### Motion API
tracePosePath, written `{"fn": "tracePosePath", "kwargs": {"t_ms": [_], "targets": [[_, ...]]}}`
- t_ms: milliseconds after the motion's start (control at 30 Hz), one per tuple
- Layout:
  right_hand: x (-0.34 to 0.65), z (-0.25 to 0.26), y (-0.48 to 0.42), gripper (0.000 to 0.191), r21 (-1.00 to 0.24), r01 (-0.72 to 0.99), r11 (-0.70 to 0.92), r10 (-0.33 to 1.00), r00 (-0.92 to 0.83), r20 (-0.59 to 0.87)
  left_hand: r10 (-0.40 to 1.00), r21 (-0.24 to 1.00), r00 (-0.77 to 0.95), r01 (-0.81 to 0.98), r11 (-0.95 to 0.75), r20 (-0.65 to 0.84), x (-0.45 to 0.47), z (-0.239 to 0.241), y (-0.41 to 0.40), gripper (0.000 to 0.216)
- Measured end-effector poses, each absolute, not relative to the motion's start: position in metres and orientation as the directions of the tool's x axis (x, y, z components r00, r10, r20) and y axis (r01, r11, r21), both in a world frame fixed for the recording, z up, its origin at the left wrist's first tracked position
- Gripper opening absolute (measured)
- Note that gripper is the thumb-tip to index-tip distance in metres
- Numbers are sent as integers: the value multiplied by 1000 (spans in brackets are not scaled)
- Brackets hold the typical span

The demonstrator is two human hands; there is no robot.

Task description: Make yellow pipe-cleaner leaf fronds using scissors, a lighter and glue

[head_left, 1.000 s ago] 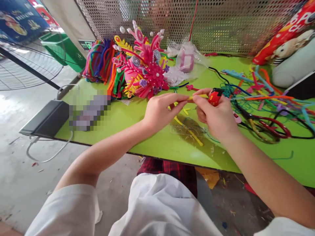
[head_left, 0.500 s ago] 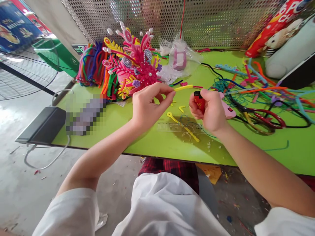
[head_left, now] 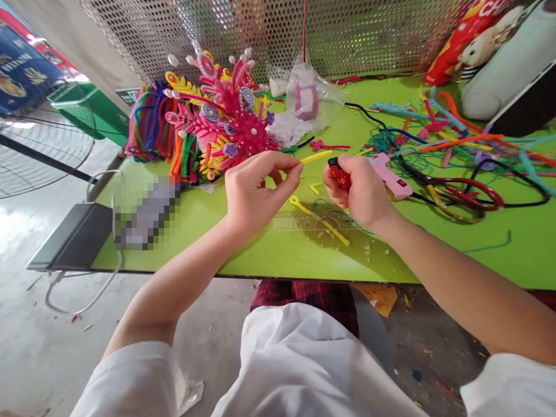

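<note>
Between thumb and forefinger my left hand pinches a short yellow pipe cleaner, its free end pointing right. My right hand is wrapped round a red lighter with a black top, held close to the pipe cleaner's free end but apart from it. No flame can be made out. Below the hands, a second yellow pipe cleaner with a looped end lies across a clear ruler. A small bent yellow piece rests on the table near the lighter.
A pink pipe-cleaner flower arrangement stands at the back left, beside bundled pipe cleaners. On the right lie a pink glue gun, scissors and tangled wires. A power bank and a blurred-out phone sit at left.
The lighter has come slightly closer to the yellow pipe cleaner's end. Both hands still grip the same things. The whole view has shifted a little.
</note>
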State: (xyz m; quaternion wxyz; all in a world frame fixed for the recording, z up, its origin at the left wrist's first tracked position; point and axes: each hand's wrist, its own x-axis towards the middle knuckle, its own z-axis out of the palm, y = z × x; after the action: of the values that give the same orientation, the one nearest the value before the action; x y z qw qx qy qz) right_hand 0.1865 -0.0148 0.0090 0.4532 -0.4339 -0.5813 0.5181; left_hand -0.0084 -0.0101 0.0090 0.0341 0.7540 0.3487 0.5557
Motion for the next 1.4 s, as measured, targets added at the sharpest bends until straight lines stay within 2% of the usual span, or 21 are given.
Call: {"fn": "tracePosePath", "kwargs": {"t_ms": [133, 300, 467, 667, 767, 933, 1100, 1400], "targets": [[186, 11, -15, 60, -999, -20, 28, 983, -183, 31, 583, 451, 144, 496, -742, 799, -8, 10, -10, 7], [188, 7, -13, 62, -997, 19, 74, 977, -200, 69, 597, 451, 180, 497, -741, 782, -8, 12, -12, 9], [191, 6, -13, 63, -976, 133, 175, 977, -144, 155, 612, 445, 215, 512, -734, 761, -9, 11, -12, 9], [191, 9, -18, 51, -898, 311, 313, 949, -134, 284, 602, 423, 232, 524, -739, 764, -9, 10, -11, 9], [188, 7, -17, 52, -925, 260, 276, 960, -121, 252, 598, 425, 239, 510, -747, 765, -10, 11, -11, 9], [188, 4, -13, 64, -962, 167, 216, 975, -87, 204, 595, 409, 276, 511, -756, 755, -11, 10, -9, 8], [190, 4, -11, 61, -967, 172, 188, 981, -81, 177, 598, 407, 295, 509, -759, 746, -12, 8, -7, 11], [193, 4, -14, 64, -965, 177, 195, 975, -143, 171, 659, 529, 360, 400, -748, 660, -11, 11, -8, 17]]}}
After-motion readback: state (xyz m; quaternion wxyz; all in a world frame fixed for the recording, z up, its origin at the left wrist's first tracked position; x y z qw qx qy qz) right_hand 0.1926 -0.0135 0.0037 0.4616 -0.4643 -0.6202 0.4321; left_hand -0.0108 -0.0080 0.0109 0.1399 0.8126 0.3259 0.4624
